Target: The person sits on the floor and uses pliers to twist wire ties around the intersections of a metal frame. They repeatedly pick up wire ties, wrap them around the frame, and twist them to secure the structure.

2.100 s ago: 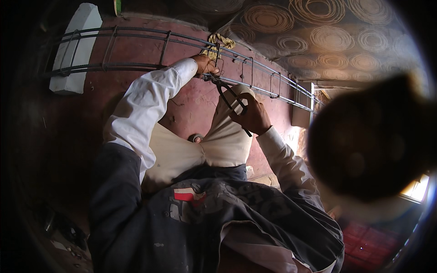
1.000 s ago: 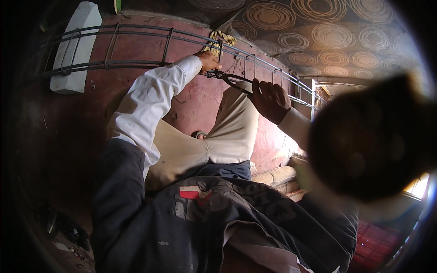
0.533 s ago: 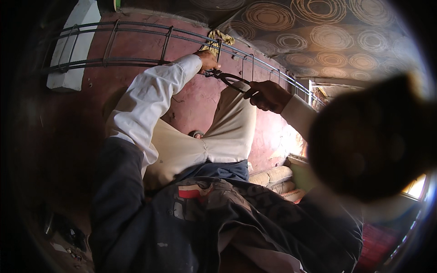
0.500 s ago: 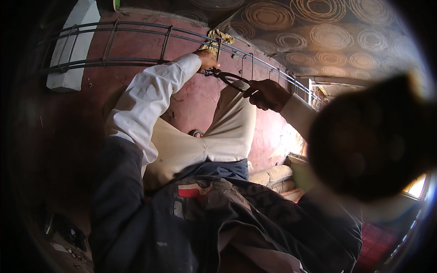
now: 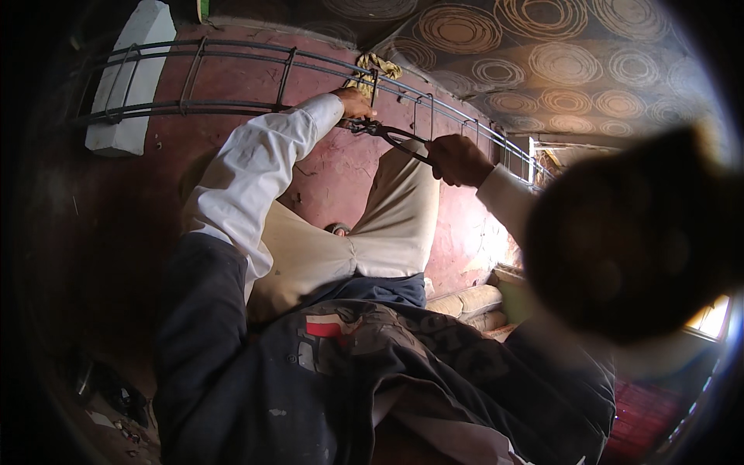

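A long cage of steel rebar (image 5: 240, 106) with rectangular stirrups runs across in front of me. My left hand (image 5: 356, 103) is at the cage's near bar, beside a stirrup, its fingers closed; what they pinch is hidden. Dark metal pincers (image 5: 397, 137) have their jaws at that bar, right by my left fingertips. Around the pincers' handles, at their right end, my right hand (image 5: 463, 160) is closed. Any thin wire at the jaws is too small to make out.
A white block (image 5: 128, 81) lies under the cage's left end. Yellowish cloth (image 5: 380, 68) lies behind the bars. Patterned fabric (image 5: 558, 62) covers the far right. Filled sacks (image 5: 469, 302) lie to my right. A dark blurred round shape (image 5: 632, 236) blocks much of the right side.
My right hand has closed more firmly around the pincers' handles, which have tilted slightly down at the right. My left hand stays by the same stirrup. The whole view has shifted slightly.
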### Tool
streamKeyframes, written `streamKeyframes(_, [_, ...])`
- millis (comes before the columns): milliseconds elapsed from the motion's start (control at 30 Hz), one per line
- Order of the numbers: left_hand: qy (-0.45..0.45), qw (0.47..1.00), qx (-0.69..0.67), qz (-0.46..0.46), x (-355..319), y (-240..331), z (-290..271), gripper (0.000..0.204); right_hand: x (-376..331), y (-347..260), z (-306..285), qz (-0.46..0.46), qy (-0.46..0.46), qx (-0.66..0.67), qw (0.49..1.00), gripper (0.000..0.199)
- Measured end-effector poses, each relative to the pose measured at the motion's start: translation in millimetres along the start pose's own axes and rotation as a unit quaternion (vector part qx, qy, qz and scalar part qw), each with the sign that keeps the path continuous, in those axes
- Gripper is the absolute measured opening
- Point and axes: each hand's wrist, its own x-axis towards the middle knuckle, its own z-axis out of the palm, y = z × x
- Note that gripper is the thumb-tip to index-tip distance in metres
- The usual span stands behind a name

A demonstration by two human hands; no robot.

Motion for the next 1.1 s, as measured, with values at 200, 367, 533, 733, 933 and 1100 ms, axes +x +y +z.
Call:
streamKeyframes(200, [-0.002, 0.988, -0.147, -0.048, -9.1, 3.6, -6.7, 0.052, 10.0, 43.1, 16.0, -0.032, 0.009, 0.088, 0.996, 0.034])
streamKeyframes(367, [0.011, 0.959, -0.248, -0.137, -27.0, 16.0, -13.3, 0.066, -3.0, 40.7, 43.7, -0.249, 0.338, -0.182, 0.889, 0.032])
streamKeyframes(533, [0.028, 0.964, -0.23, -0.13, -30.9, 12.1, -17.7, 0.077, 5.0, 35.8, 51.3, -0.126, 0.139, 0.01, 0.982, 0.028])
streamKeyframes(733, [0.021, 0.97, -0.22, -0.103, -25.8, 9.6, -14.4, 0.077, 7.4, 52.9, 36.0, 0.026, -0.154, 0.601, 0.784, 0.031])
streamKeyframes(933, [0.038, 0.972, -0.2, -0.117, -31.7, 14.9, -15.9, 0.065, 17.1, 47.4, 43.4, -0.06, -0.06, 0.317, 0.944, 0.035])
streamKeyframes(1100, [0.031, 0.977, -0.189, -0.095, -31.6, 12.8, -16.5, 0.06, 8.5, 32.1, 30.6, -0.12, 0.112, 0.069, 0.984, 0.051])
